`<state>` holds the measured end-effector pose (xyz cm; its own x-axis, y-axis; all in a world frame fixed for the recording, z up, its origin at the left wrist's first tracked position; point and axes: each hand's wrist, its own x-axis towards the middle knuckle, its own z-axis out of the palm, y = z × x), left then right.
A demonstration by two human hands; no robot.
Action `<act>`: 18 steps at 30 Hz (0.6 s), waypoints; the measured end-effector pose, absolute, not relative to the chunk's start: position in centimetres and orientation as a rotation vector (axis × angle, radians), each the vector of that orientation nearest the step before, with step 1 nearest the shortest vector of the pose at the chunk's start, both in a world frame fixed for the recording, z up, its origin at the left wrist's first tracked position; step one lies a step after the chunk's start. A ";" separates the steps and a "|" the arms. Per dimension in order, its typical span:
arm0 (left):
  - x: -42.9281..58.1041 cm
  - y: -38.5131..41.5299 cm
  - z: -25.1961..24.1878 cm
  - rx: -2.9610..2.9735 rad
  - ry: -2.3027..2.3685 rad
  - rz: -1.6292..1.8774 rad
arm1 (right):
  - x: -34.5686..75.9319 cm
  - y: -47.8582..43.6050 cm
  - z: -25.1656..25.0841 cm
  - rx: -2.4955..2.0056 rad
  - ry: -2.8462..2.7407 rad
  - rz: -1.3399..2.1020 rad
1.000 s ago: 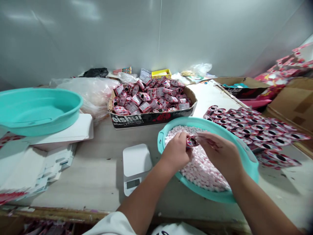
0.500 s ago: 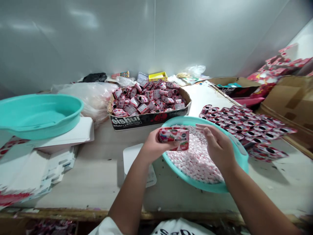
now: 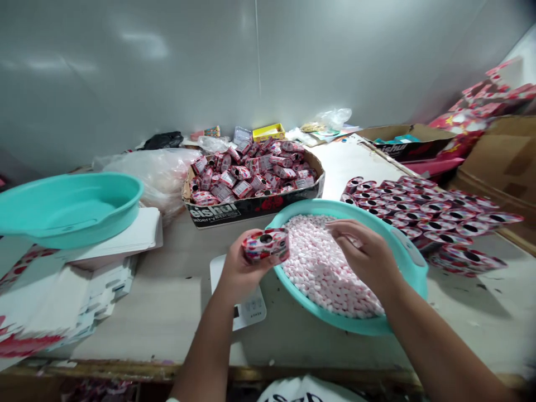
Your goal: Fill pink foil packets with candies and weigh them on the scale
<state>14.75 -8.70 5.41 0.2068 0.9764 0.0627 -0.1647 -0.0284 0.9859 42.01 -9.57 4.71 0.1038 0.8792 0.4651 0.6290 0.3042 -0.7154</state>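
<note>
Our left hand (image 3: 237,273) grips a printed carton (image 3: 266,245) by the left rim of a basin (image 3: 364,326) full of pale pellets (image 3: 318,268); our right hand (image 3: 368,254) curls above them, whether holding any we cannot tell. Behind the basin, a cardboard tray (image 3: 268,207) brims with similar cartons (image 3: 251,173).

My left hand (image 3: 240,273) covers one end of the little printed box (image 3: 268,244), and with my forearm it blocks a good chunk of the scale (image 3: 253,310), so no reading the display. Can't tell if my right hand (image 3: 366,251) has anything pinched. The left teal basin (image 3: 125,195) and brown carton (image 3: 502,153) get chopped by the side edges, my shirt (image 3: 312,391) by the bottom one.
</note>
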 end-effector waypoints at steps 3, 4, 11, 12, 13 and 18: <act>11.1 -10.0 4.6 1.184 1.093 1.295 | 42.1 -9.3 4.3 -1.433 -1.769 0.392; 9.9 -10.6 4.4 1.180 1.149 1.333 | 42.1 -9.2 4.1 -1.436 -1.813 0.409; 5.7 -10.7 2.1 1.285 1.415 1.356 | 42.0 -9.3 4.3 -1.451 -1.552 0.971; 5.7 -10.3 1.4 1.282 1.431 1.332 | 42.0 -9.2 4.7 -1.443 -1.480 1.051; 5.8 -9.8 0.6 1.279 1.448 1.291 | 41.9 -9.1 5.2 -1.455 -1.449 1.065; 6.0 -9.7 -1.3 1.397 1.580 1.009 | 40.3 -6.0 9.3 -1.679 -1.837 0.778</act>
<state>5.99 -9.74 -1.33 -0.0895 0.9947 -0.0496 0.3731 0.0797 0.9244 40.35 -6.00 9.30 -0.0894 0.9960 0.0009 0.6922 0.0628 -0.7190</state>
